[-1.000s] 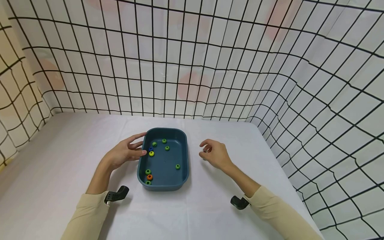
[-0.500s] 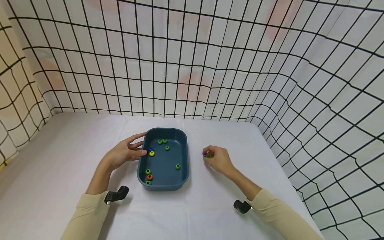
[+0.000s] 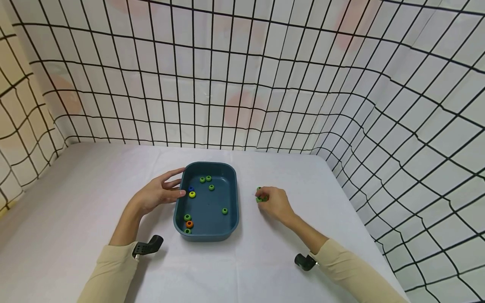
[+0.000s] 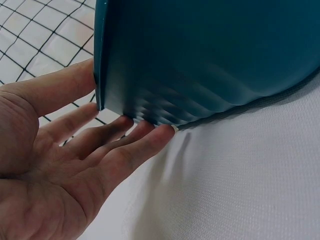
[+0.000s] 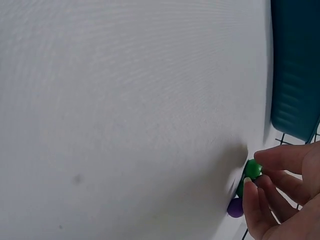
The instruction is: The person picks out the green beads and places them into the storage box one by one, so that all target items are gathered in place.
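Observation:
A dark teal tray (image 3: 206, 202) stands on the white cloth between my hands. Inside it lie several green beads (image 3: 225, 211), a yellow bead (image 3: 192, 194), an orange bead (image 3: 189, 224) and a blue bead (image 3: 191, 189). My left hand (image 3: 157, 194) rests against the tray's left side, thumb at the rim and spread fingers touching the outer wall. To the right of the tray, my right hand (image 3: 277, 205) is low at the cloth, its fingertips pinching a green bead (image 5: 253, 169). A purple bead (image 5: 235, 207) lies beside those fingers, and other green beads are partly hidden by them.
Black netting (image 3: 212, 88) over pale sheeting rises behind the table and along both sides. White cloth (image 3: 265, 269) covers the table. A black camera mount sits at each wrist (image 3: 148, 245).
My right hand has come slightly right and down to the cloth, where beads now show at its fingertips. One green bead in the tray has rolled right beside another. My left hand stays put.

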`<state>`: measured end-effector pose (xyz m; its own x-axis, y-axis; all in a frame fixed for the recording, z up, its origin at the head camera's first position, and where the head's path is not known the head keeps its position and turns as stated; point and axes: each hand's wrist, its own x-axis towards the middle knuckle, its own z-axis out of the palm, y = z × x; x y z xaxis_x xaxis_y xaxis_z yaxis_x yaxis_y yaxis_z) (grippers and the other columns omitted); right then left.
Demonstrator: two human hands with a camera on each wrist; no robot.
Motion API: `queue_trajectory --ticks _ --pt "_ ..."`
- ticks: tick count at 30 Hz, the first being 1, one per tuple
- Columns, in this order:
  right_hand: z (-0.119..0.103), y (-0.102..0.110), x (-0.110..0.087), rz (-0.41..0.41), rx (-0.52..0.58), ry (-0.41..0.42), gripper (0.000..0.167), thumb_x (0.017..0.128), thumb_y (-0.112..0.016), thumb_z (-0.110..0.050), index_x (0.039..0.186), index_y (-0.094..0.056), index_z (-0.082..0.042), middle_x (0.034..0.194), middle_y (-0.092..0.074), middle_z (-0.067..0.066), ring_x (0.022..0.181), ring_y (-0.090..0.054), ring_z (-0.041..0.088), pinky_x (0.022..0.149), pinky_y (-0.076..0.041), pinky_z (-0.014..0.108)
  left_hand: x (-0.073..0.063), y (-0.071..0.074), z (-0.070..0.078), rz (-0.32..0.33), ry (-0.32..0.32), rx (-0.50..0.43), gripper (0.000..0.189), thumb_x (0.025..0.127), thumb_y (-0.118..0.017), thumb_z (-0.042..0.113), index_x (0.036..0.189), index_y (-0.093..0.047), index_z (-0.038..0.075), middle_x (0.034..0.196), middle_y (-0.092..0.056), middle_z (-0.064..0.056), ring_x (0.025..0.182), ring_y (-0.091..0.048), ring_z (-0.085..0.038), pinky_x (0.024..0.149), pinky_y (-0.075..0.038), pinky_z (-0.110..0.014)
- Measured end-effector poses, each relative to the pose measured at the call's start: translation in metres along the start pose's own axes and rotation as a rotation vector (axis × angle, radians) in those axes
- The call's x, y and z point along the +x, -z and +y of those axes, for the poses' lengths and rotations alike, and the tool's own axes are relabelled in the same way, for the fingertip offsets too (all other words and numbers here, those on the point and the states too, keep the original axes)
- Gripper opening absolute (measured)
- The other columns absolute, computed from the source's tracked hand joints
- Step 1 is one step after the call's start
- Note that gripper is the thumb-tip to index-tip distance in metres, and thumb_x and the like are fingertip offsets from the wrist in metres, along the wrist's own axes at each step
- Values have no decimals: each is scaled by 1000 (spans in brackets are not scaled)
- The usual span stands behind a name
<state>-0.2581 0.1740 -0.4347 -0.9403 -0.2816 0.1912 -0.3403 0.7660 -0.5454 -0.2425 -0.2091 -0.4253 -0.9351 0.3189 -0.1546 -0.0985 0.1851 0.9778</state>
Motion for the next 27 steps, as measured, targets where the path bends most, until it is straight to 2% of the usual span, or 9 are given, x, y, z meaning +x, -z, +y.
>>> queue_trajectory --ticks 15,27 --pt "-2 -2 -1 -7 0 -14 14 75 -75 5 85 -75 -5 78 -70 4 75 -61 15 69 -54 30 -1 0 0 -12 1 -12 88 94 -72 11 164 -20 21 165 -22 -26 140 -46 -44 100 -55 -43" --pt "-4 -3 -3 -17 15 -19 15 77 -76 5 90 -76 -3 85 -74 8 79 -65 17 73 -57 34 -1 0 1 -7 6 -3 87 95 -71 11 164 -20 23 165 -23 -25 141 -45 -43 102 -54 -44"
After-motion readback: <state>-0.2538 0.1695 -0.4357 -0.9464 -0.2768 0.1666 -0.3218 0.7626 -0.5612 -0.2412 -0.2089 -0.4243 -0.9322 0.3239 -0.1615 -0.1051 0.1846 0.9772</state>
